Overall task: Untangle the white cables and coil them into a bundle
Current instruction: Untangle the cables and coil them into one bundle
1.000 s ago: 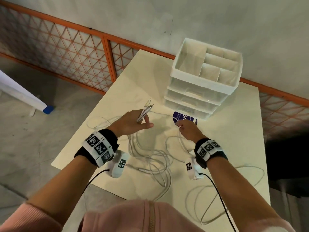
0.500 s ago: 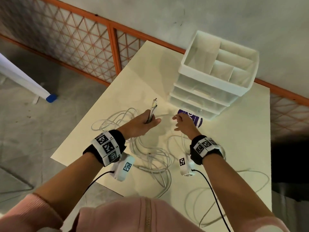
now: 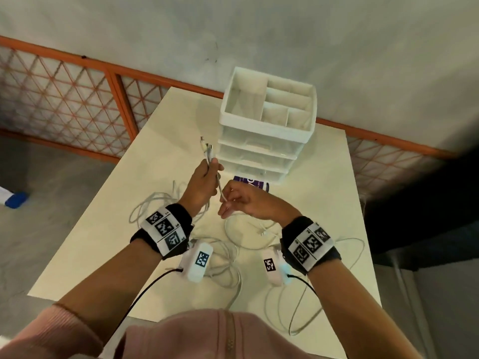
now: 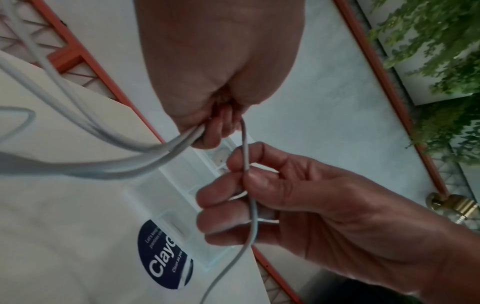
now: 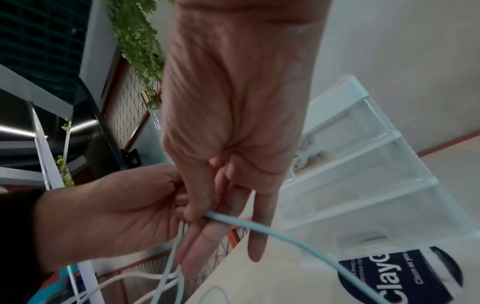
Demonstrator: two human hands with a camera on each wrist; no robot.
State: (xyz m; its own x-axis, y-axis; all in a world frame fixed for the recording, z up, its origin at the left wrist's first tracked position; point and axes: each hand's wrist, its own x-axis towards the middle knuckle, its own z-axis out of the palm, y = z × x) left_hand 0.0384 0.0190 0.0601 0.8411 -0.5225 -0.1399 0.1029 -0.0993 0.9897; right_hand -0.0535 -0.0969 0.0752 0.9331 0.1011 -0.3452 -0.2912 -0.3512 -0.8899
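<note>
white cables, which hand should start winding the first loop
Probably the right hand. The left hand grips the plug ends of the white cables upright and acts as an anchor. The right pinches one strand just below it, with slack trailing to the table, so it can feed loops.

We are looking down at a cream table (image 3: 324, 203) standing against a pale grey wall (image 3: 259, 35). An orange-framed lattice railing (image 3: 64, 99) is running along the base of the wall behind the table. We are seeing a grey concrete floor (image 3: 39, 203) to the left. A white plastic drawer unit (image 3: 264, 136) is sitting on the table's far side, and green foliage (image 4: 441, 41) is showing beyond the railing.
</note>
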